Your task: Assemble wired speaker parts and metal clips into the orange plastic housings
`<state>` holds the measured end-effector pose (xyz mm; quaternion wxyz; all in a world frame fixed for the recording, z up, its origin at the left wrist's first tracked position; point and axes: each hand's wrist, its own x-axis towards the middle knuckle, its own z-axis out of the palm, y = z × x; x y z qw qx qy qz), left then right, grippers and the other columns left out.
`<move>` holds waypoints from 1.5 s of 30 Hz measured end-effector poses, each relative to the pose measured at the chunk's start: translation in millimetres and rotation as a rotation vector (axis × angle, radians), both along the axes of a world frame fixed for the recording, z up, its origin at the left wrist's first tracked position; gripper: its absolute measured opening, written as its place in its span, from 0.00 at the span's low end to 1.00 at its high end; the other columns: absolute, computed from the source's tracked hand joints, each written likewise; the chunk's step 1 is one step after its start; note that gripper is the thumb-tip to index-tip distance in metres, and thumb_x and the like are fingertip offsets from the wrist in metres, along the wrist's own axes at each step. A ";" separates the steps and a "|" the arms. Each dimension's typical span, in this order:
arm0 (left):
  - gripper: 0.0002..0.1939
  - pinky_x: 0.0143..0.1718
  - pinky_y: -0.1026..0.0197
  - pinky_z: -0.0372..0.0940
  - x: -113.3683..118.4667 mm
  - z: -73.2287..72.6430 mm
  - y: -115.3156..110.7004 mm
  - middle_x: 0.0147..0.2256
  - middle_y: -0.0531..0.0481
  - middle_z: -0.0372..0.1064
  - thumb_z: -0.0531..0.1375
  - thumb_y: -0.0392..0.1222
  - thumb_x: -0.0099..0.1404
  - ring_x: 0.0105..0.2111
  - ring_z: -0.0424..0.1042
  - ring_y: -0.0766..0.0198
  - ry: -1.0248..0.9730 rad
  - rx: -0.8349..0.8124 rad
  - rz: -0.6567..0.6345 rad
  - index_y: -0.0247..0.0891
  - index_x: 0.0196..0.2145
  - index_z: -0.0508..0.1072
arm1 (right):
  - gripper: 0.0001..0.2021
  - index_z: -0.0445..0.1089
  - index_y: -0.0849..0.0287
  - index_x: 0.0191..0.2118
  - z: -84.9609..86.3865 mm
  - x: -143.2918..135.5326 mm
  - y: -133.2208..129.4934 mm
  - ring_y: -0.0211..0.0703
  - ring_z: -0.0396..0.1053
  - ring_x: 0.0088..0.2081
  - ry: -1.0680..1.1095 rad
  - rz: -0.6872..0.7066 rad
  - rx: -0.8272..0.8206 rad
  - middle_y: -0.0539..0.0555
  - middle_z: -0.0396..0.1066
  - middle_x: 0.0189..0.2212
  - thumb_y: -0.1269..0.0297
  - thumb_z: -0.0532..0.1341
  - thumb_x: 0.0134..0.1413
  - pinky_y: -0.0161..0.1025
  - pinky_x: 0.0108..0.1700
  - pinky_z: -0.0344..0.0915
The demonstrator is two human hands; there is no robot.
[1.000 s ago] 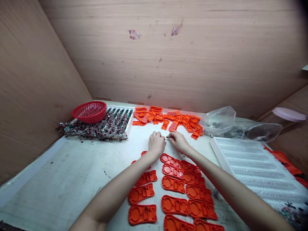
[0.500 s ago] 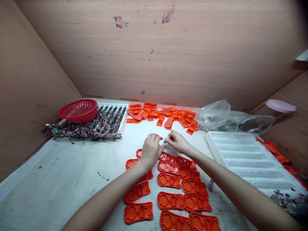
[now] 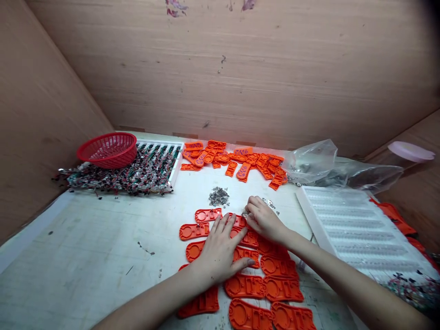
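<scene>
Left hand [image 3: 222, 251], fingers spread, lay over the shells [image 3: 248, 286], hiding several; right hand [image 3: 265, 221], fingers pinched together, contents indiscernible, obscured their far end. Beyond the shells: metal bits [image 3: 219, 196]; right of the shells: tray [image 3: 316, 219].

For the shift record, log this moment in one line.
left hand: spread over orange shells; right hand: curled over farther ones, contents unclear; metal pieces: piled beyond

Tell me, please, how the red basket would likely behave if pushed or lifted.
The red basket would probably feel light, given its openwork walls. It looks fairly stiff, its rim holding a rounded shape. Pushed, it could tip, since it sits on an uneven heap of wired parts.
</scene>
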<state>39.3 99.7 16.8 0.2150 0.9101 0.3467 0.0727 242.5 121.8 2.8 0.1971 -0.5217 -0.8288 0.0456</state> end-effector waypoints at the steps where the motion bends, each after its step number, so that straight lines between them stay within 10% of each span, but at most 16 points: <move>1: 0.38 0.61 0.34 0.45 0.1 -0.5 -0.3 0.65 0.39 0.45 0.50 0.68 0.60 0.64 0.42 0.41 0.000 -0.001 0.005 0.46 0.62 0.56 | 0.04 0.62 0.59 0.31 0.4 -0.6 -0.2 0.49 0.57 0.38 -0.024 0.008 0.004 0.58 0.61 0.34 0.74 0.54 0.54 0.44 0.39 0.61; 24: 0.40 0.60 0.35 0.48 0.5 -3.8 1.1 0.64 0.39 0.46 0.56 0.66 0.57 0.64 0.44 0.40 -0.013 -0.014 0.017 0.45 0.61 0.56 | 0.13 0.66 0.59 0.28 -12.2 -10.4 -8.4 0.47 0.59 0.35 -0.121 0.021 0.128 0.58 0.63 0.30 0.74 0.49 0.60 0.43 0.40 0.60; 32: 0.40 0.58 0.33 0.49 -1.0 -4.0 1.8 0.64 0.37 0.45 0.54 0.68 0.56 0.63 0.44 0.37 -0.016 -0.013 -0.005 0.44 0.60 0.58 | 0.09 0.64 0.58 0.23 0.4 0.9 27.2 0.38 0.61 0.22 0.051 -0.206 -0.404 0.49 0.64 0.20 0.68 0.65 0.46 0.34 0.25 0.57; 39: 0.43 0.58 0.32 0.48 -1.9 -7.4 1.6 0.65 0.41 0.43 0.54 0.72 0.53 0.63 0.44 0.36 -0.027 -0.019 0.000 0.46 0.61 0.58 | 0.09 0.72 0.56 0.38 24.2 -7.5 67.7 0.42 0.66 0.37 0.045 0.122 -0.252 0.54 0.68 0.37 0.73 0.61 0.50 0.36 0.38 0.61; 45: 0.46 0.58 0.29 0.43 -0.1 -9.4 4.0 0.65 0.44 0.45 0.50 0.75 0.52 0.62 0.43 0.35 -0.030 0.016 -0.054 0.45 0.61 0.57 | 0.08 0.72 0.56 0.30 19.9 -20.1 69.5 0.43 0.61 0.35 -0.163 0.368 -0.083 0.54 0.68 0.29 0.69 0.56 0.56 0.38 0.37 0.57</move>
